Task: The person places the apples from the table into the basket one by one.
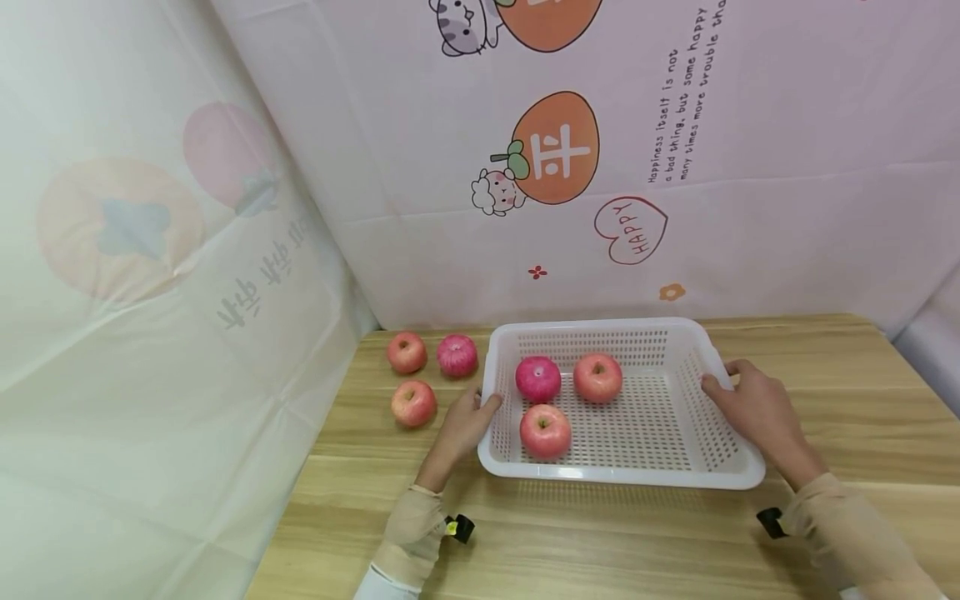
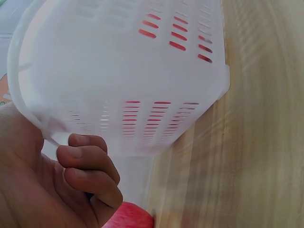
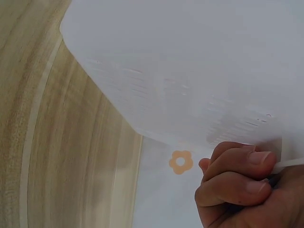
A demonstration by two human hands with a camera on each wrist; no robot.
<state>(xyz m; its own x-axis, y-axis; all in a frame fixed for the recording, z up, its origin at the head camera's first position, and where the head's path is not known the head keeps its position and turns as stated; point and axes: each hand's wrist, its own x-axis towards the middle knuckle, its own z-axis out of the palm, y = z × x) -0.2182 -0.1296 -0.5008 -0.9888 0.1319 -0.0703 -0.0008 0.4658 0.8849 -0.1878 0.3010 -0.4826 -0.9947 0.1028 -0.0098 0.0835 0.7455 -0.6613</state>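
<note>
A white plastic basket [image 1: 622,477] with slotted walls sits between both hands on the wooden table. My left hand [image 1: 467,423] grips its left rim, thumb on top and fingers curled beneath the edge, as the left wrist view shows. The right rim is held by my right hand [image 1: 761,412], its fingers curled under the edge in the right wrist view. Inside the basket, toward the left, lie a dark pink apple [image 1: 537,379], a light red apple [image 1: 597,378] and another light red apple [image 1: 545,432].
Left of the basket, two light red apples [image 1: 407,352] [image 1: 413,404] and a dark pink apple [image 1: 457,356] rest on the table [image 1: 360,500]. A printed white cloth [image 1: 420,250] hangs behind the table, and a pale cloth [image 1: 150,375] hangs along the left.
</note>
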